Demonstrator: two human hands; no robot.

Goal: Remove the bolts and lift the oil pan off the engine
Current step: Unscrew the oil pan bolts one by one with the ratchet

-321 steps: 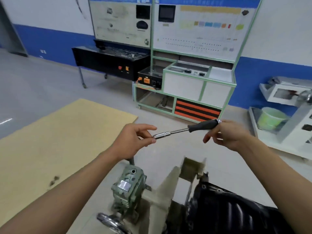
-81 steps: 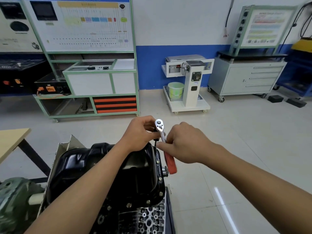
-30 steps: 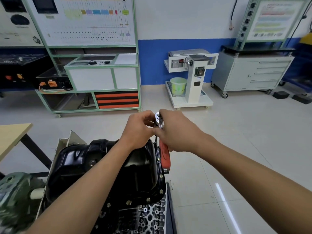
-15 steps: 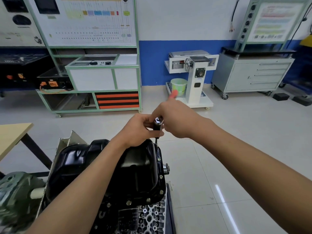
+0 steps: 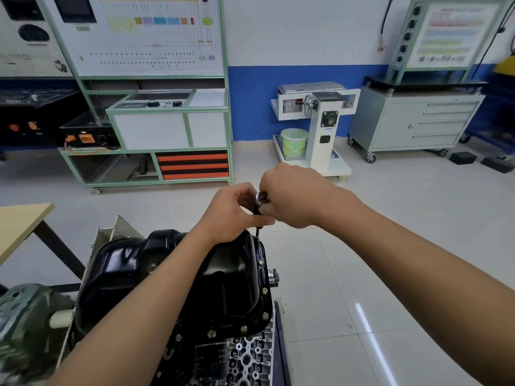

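Note:
A black oil pan (image 5: 172,277) sits bolted on the upturned engine (image 5: 245,358), with several bolts (image 5: 264,290) along its right and near flange. A ratchet wrench (image 5: 261,196) stands upright over the pan's far right corner, its extension and socket (image 5: 258,234) reaching down to the flange. My left hand (image 5: 234,211) pinches the extension just below the ratchet head. My right hand (image 5: 295,195) grips the wrench, and its fingers hide the handle.
The engine hangs on a stand with a green gearbox (image 5: 25,316) at the left. A wooden table (image 5: 16,227) stands at far left. Across the tiled floor are a green-framed trainer bench (image 5: 172,129), a white stand with a green bucket (image 5: 294,142) and a grey drawer cabinet (image 5: 418,121).
The red handle pointed down toward me, then swung away to the far side a half second ago; now my right hand covers it. Both hands stay at the pan's far right corner.

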